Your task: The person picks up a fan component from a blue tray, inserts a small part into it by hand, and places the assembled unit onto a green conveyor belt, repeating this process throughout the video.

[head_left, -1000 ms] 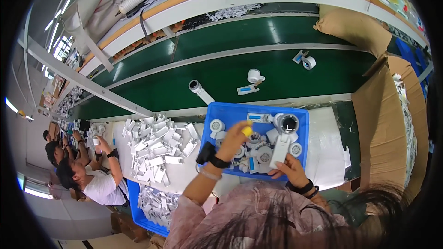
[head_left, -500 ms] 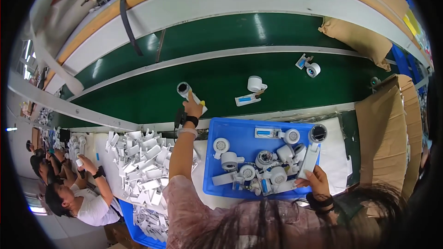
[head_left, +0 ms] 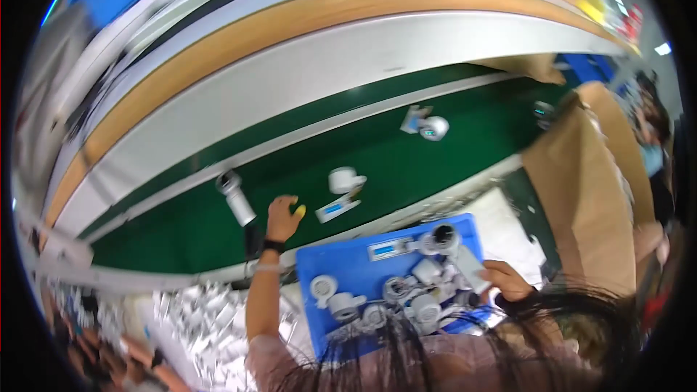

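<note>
My left hand (head_left: 283, 219) is above the green conveyor belt, its fingers apart and empty, with a yellow cover on one fingertip. To its left, a white handheld fan (head_left: 237, 200) with a dark round head lies on the belt, apart from the hand. My right hand (head_left: 507, 281) grips the handle of another white handheld fan (head_left: 469, 267), whose dark head points away over the blue bin (head_left: 311, 265). Several white fan parts (head_left: 425, 309) with grilled round heads and opened handles lie in that bin. Motion blurs the details.
On the belt lie one opened fan unit (head_left: 340, 207) with a blue battery and a farther one (head_left: 428, 126). White plastic shells (head_left: 207, 330) are heaped left of the bin. Cardboard (head_left: 581, 196) stands at the right. A co-worker's arm (head_left: 156, 363) shows at lower left.
My left hand has let go of the fan on the belt and drawn back from it. The whole view has turned and shifted. My right hand still holds its fan.
</note>
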Demonstrator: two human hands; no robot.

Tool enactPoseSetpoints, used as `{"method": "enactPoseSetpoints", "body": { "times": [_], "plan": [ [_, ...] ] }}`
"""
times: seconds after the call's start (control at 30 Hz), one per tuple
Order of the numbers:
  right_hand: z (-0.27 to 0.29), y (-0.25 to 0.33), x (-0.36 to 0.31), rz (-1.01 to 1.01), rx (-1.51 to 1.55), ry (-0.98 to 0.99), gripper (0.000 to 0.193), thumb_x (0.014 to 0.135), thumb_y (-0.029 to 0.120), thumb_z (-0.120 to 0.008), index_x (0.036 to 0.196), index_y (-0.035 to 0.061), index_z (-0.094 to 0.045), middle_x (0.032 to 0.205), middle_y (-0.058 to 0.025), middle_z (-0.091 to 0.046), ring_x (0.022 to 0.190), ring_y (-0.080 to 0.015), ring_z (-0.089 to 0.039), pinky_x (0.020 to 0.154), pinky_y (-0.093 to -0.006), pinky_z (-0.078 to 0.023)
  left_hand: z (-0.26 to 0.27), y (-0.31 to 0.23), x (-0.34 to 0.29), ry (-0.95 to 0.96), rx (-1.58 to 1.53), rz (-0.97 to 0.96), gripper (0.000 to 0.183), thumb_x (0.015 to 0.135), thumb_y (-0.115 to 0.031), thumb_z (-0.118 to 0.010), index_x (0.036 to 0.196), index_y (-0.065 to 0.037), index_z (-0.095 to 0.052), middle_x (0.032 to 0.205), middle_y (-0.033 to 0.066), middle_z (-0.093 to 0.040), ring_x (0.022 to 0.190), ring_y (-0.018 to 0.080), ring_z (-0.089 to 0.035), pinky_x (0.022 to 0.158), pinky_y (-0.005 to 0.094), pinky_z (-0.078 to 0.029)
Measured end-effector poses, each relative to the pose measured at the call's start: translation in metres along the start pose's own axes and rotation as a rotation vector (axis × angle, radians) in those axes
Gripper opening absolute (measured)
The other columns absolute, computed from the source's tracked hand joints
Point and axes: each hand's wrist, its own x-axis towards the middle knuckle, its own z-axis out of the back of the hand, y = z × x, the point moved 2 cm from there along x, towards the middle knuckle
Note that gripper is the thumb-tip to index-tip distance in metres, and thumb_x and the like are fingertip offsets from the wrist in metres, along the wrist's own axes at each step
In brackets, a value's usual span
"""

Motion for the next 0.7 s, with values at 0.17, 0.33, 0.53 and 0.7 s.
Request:
{"method": "enactPoseSetpoints", "body": {
  "times": [0.17, 0.33, 0.53, 0.7],
  "plan": [
    [0.005, -0.018, 0.007, 0.009, -0.012, 0.154, 0.032, 0.094, 0.025, -0.057, 0.108, -0.0033, -0.06, 0.079, -0.0086, -0.064, 0.06, -0.0169, -0.065, 0.057, -0.0266, -0.052, -0.038, -0.051, 0.019, 0.26, 0.178, 0.046, 0.066, 0.071, -0.024, -0.076, 0.128, -0.002, -0.05, 0.12, 0.0196, -0.056, 0.114, 0.0377, -0.05, 0.095, 0.044, -0.043],
    [0.001, -0.015, -0.004, -0.031, 0.026, 0.157, 0.028, 0.096, 0.025, -0.054, 0.099, -0.0021, -0.059, 0.077, -0.0065, -0.064, 0.063, -0.0136, -0.064, 0.059, -0.0247, -0.052, -0.053, -0.076, 0.031, 0.317, 0.495, 0.148, 0.06, 0.064, -0.026, -0.081, 0.114, -0.006, -0.055, 0.116, 0.0186, -0.058, 0.112, 0.0347, -0.053, 0.09, 0.0452, -0.047],
    [0.03, -0.003, -0.004, 0.006, -0.042, 0.198, 0.029, 0.095, 0.026, -0.055, 0.1, -0.002, -0.06, 0.077, -0.0051, -0.062, 0.059, -0.0115, -0.061, 0.056, -0.0235, -0.05, -0.059, -0.064, 0.03, 0.417, 0.355, 0.201, 0.06, 0.063, -0.029, -0.084, 0.104, 0.0, -0.05, 0.093, 0.0199, -0.066, 0.087, 0.0354, -0.066, 0.075, 0.0426, -0.053],
    [0.06, 0.06, -0.003, -0.017, -0.125, -0.017, 0.032, 0.09, 0.027, -0.058, 0.101, -0.0033, -0.058, 0.064, -0.0049, -0.059, 0.047, -0.0124, -0.061, 0.041, -0.0216, -0.045, -0.081, -0.041, 0.03, 0.401, 0.357, 0.163, 0.059, 0.066, -0.036, -0.081, 0.104, 0.0, -0.053, 0.095, 0.0212, -0.064, 0.09, 0.0379, -0.064, 0.077, 0.0453, -0.053]
  ]
}}
